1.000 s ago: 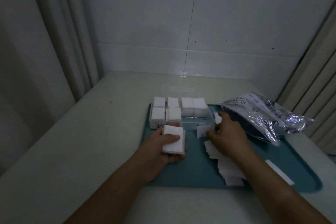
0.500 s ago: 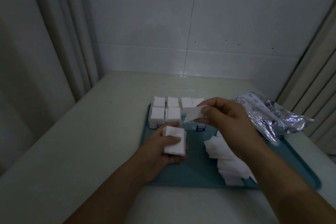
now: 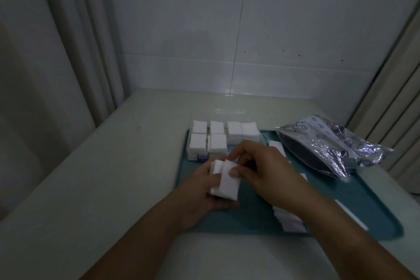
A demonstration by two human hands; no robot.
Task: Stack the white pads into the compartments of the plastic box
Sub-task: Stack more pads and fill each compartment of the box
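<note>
the plastic box (image 3: 223, 141) sits just above the middle of the frame, on the far left corner of the teal tray (image 3: 254, 223). 6 white stacks show in it: 4 narrower ones in 2 rows on its left and 2 wider ones on its right (image 3: 243, 135), all standing above the walls. the box's near right part is hidden behind the hands, so whether a compartment there is still bare cannot be told.

at the centre of the frame the left hand (image 3: 204, 191) grips a small stack of white pads (image 3: 223, 180) from below, fingers curled round its near and left edges. the right hand (image 3: 256, 167) pinches 1 pad at the top right of that stack, thumb on its face, fingers curled; it looks to be laying the pad onto the stack.

so most of the box looks filled, and the held stack is not yet in any compartment. more loose pads (image 3: 289, 220) lie fanned on the tray at lower right, partly under the right forearm. these seem to be what remains, though the number is unclear. a crinkled foil bag (image 3: 329, 143) lies at the tray's far right.
</note>
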